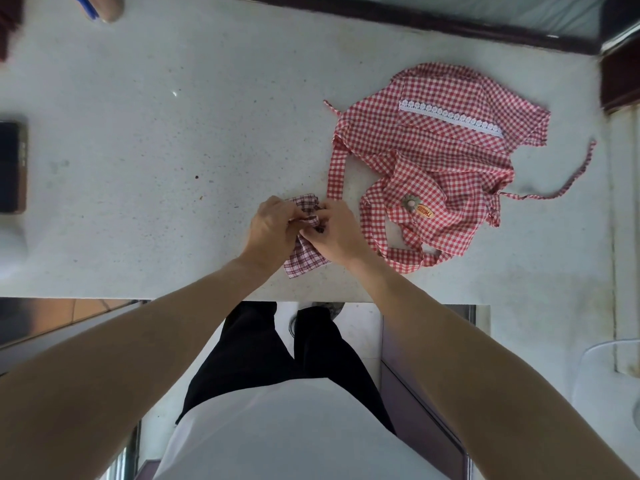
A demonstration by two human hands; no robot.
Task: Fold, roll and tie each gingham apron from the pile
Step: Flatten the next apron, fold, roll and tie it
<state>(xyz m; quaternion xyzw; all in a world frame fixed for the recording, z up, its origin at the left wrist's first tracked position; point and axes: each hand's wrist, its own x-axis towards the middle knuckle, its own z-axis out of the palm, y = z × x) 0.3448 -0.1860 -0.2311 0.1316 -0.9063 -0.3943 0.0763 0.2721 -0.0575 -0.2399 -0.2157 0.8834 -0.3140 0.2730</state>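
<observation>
A dark maroon gingham apron [304, 259] lies as a small rolled bundle near the front edge of the pale stone table [145, 161]. My left hand [272, 230] and my right hand [337, 233] meet over the bundle, and each pinches its strap at the top of the roll. Most of the roll is hidden under my fingers. To the right, a red gingham apron [440, 157] with white lace trim and an orange label lies spread and crumpled, its straps loose on the table.
A dark phone [12, 168] lies at the table's left edge. Another person's hand with a blue object [104, 6] shows at the top left. A dark wooden frame [450, 24] borders the far edge. The table's front edge runs just below my wrists.
</observation>
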